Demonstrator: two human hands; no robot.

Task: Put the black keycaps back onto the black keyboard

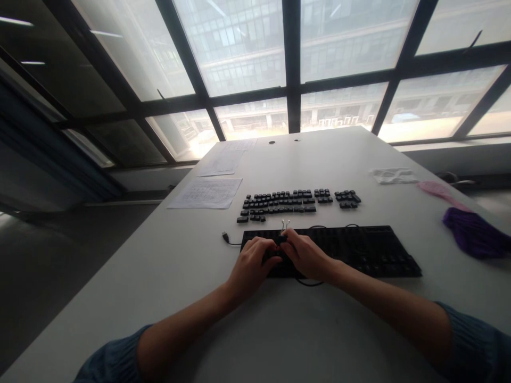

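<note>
A black keyboard lies in front of me, many of its keycaps removed. My left hand is over its left part, fingers curled and thumb bent toward the right hand. What its fingertips hold is hidden. Against it, my right hand pinches what looks like a wire keycap puller, its two thin metal prongs pointing up and away from me. A small dark piece shows between the fingertips of both hands. Beyond the keyboard, loose black keycaps are laid out in rows.
Written papers lie on the white table at the left. A USB plug on a cable sits beside the keyboard. To the right are a white cloth, a pink cloth and a purple cloth. Windows stand behind the table.
</note>
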